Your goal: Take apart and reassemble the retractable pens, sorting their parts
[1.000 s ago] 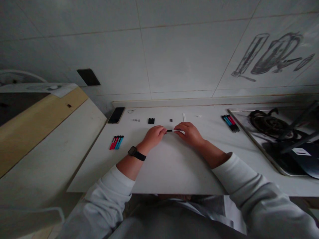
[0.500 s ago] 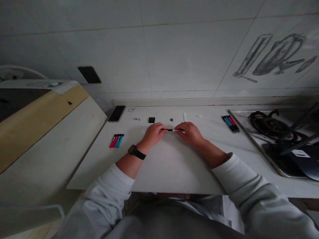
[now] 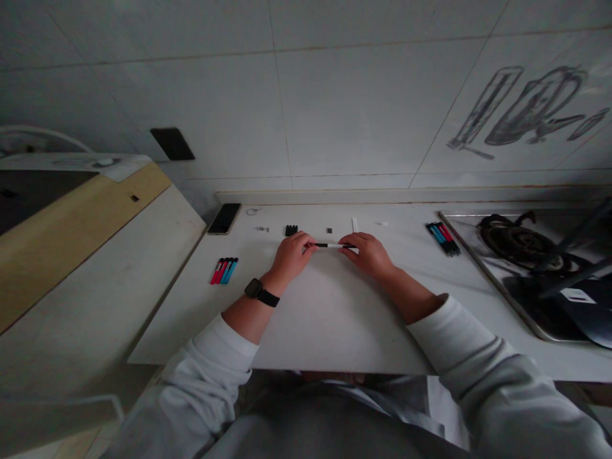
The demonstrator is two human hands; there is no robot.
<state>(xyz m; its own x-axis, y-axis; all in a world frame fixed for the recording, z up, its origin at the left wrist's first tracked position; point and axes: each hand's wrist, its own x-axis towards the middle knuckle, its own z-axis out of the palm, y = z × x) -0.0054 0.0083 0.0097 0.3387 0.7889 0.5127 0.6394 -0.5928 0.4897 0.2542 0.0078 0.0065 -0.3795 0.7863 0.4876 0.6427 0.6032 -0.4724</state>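
Both hands pinch opposite ends of a slim black-and-white pen (image 3: 329,245), held level over the white countertop (image 3: 335,319). At its black end, my left hand (image 3: 292,255) is closed, fingertips together. My right hand (image 3: 367,252) is closed round the white end, where a dark tip shows between the fingers. Just beyond the hands lie a group of small black parts (image 3: 291,230), a tiny dark piece (image 3: 329,231) and white sticks (image 3: 354,224). Several red and blue pen barrels (image 3: 224,271) lie side by side left of my left hand.
Small springs (image 3: 261,229) and a phone (image 3: 224,218) lie at the back left. Several red and blue pens with black ends (image 3: 442,238) rest beside the gas stove (image 3: 521,245) on the right. A wood-edged cabinet (image 3: 138,185) borders the counter's left side.
My hands have shifted slightly away from me and a little farther apart. More of the pen's white part shows between them, and both hands keep their hold.
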